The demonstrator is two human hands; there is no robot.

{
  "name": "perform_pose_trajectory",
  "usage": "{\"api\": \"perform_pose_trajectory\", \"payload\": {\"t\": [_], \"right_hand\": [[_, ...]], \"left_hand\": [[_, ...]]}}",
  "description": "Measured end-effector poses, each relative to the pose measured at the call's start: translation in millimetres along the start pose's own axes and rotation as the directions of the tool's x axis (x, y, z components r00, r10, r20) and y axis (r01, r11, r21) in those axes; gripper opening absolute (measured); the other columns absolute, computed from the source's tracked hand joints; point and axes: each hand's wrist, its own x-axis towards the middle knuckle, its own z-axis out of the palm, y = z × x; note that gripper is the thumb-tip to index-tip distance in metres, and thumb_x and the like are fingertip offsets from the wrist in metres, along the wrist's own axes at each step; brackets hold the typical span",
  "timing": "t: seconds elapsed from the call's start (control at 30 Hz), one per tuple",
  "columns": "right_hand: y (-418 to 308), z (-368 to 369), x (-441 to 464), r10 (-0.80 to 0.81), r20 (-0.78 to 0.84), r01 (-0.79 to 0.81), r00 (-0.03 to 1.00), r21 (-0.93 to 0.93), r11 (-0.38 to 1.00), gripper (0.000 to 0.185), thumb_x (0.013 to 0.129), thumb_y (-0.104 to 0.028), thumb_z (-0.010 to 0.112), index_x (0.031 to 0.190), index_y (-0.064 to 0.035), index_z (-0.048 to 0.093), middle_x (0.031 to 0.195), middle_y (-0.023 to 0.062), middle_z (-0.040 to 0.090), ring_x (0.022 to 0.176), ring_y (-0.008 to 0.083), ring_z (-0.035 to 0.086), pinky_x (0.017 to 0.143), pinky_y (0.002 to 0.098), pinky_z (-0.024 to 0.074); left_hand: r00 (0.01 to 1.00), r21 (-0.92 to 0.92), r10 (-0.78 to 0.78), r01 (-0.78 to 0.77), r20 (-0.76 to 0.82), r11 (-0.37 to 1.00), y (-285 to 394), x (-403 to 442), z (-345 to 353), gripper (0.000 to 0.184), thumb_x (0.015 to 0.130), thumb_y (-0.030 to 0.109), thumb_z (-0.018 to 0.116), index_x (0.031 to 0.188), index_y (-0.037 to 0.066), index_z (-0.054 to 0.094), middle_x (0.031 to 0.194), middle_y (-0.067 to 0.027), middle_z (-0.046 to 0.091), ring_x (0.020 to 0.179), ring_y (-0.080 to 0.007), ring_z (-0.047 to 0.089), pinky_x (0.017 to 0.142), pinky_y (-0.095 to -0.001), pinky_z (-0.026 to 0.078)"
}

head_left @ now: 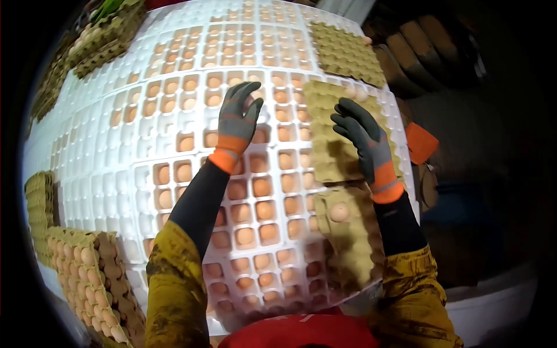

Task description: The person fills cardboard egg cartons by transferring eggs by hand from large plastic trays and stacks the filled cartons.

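My left hand [238, 113], in a grey glove with an orange cuff, is over the white foam egg tray [200, 130]. Its thumb and fingers curve round a pale egg [250, 103], low among the tray's cells. My right hand [362, 133], gloved the same way, hovers over a pulp egg tray [325, 124] with its fingers half bent and nothing visible in them. Just beyond its fingertips lie pale eggs [355, 93] on that pulp tray. Closer to me, a single egg [339, 212] rests on another pulp tray [354, 243].
More foam trays spread across the table, many cells holding brown eggs [264, 210]. Pulp trays full of eggs [87, 275] stand at the near left, with a pulp stack [110, 40] at the far left. An orange object [422, 142] is beyond the right edge.
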Motion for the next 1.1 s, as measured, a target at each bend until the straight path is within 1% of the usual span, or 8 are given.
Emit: {"api": "perform_pose_trajectory", "payload": {"t": [0.17,0.33,0.53,0.77,0.87,1.0,1.03,1.1], "right_hand": [[-23.8,-103.4,-107.0,-0.007,-0.208,-0.028,0.978,-0.166,0.986,0.042,0.104,-0.017,0.049,0.14,0.0042,0.048,0.134,0.0165,0.058,0.117,0.0239,0.062,0.099,0.0349,0.0513],[-4.8,-253.1,-231.4,0.002,-0.579,-0.178,0.815,-0.247,0.952,0.031,0.099,-0.009,0.057,0.128,-0.0001,0.061,0.117,0.0078,0.067,0.101,0.0143,0.064,0.086,0.0277,0.0522],[28.8,-281.1,-332.2,0.008,-0.148,-0.112,0.989,-0.709,0.696,0.038,0.087,-0.007,0.062,0.125,-0.0113,0.066,0.108,0.0121,0.067,0.1,0.0296,0.064,0.088,0.0377,0.0519],[64.9,-288.8,-330.0,0.037,0.269,0.248,0.962,-0.926,0.285,0.049,0.086,-0.013,0.058,0.135,-0.0206,0.056,0.129,0.0114,0.057,0.11,0.0308,0.057,0.094,0.0424,0.047],[78.3,-295.8,-332.8,-0.091,0.191,0.208,0.977,-0.795,0.569,0.047,0.08,-0.01,0.067,0.126,-0.0172,0.06,0.126,0.0115,0.058,0.109,0.0323,0.058,0.094,0.0454,0.0477],[93.0,-303.2,-352.9,0.134,-0.154,-0.102,0.979,0.2,0.974,0.051,0.079,-0.007,0.076,0.126,-0.0075,0.056,0.122,0.0056,0.06,0.114,0.0205,0.06,0.096,0.0363,0.0518],[93.3,-306.9,-356.0,0.232,-0.153,-0.136,0.961,0.469,0.873,0.051,0.082,-0.008,0.073,0.129,-0.0059,0.053,0.123,0.0046,0.059,0.114,0.0189,0.059,0.097,0.0351,0.052],[91.3,-314.5,-360.3,0.214,-0.125,-0.12,0.969,0.519,0.846,0.052,0.089,-0.011,0.065,0.137,-0.0036,0.046,0.129,0.008,0.056,0.115,0.0215,0.059,0.101,0.0375,0.0511]], "left_hand": [[0.907,0.742,-0.084,-0.282,0.413,0.608,-72.3,-25.8,74.8,0.047,0.095,0.039,0.049,0.133,0.014,0.06,0.134,-0.0171,0.059,0.129,-0.0358,0.05,0.11,-0.0528,0.032],[0.942,0.22,0.035,-0.114,0.335,0.969,43.7,-54.5,39.0,0.035,0.095,0.019,0.063,0.127,0.005,0.063,0.132,-0.0158,0.06,0.118,-0.0312,0.06,0.099,-0.0396,0.046],[0.904,-0.049,-0.025,0.051,0.426,0.998,239.4,-144.3,58.6,0.031,0.089,-0.002,0.066,0.119,0.002,0.063,0.114,-0.0071,0.063,0.092,-0.0144,0.063,0.082,-0.0274,0.051],[0.542,0.061,0.116,-0.298,0.832,0.953,375.7,-253.0,180.5,0.051,0.076,0.027,0.076,0.122,0.009,0.063,0.112,-0.0131,0.061,0.098,-0.0343,0.059,0.084,-0.0467,0.048],[0.489,0.219,0.013,-0.415,0.872,0.883,372.6,-276.3,216.2,0.046,0.077,0.024,0.075,0.119,0.009,0.064,0.107,-0.0133,0.062,0.092,-0.0354,0.058,0.08,-0.0473,0.048],[0.791,-0.033,-0.075,0.119,0.607,0.992,366.5,-265.6,206.2,0.028,0.086,0.014,0.067,0.113,0.008,0.064,0.095,-0.0082,0.063,0.087,-0.0241,0.062,0.077,-0.0352,0.051],[0.676,-0.29,-0.393,0.666,0.623,0.687,367.8,-260.6,201.4,0.023,0.087,0.011,0.065,0.11,0.009,0.066,0.096,-0.0058,0.063,0.089,-0.0189,0.062,0.077,-0.0305,0.051],[0.516,-0.402,-0.492,0.856,0.701,0.324,340.4,-242.7,188.0,0.025,0.086,0.014,0.067,0.111,0.009,0.065,0.1,-0.0017,0.062,0.093,-0.0154,0.06,0.083,-0.035,0.052]]}}
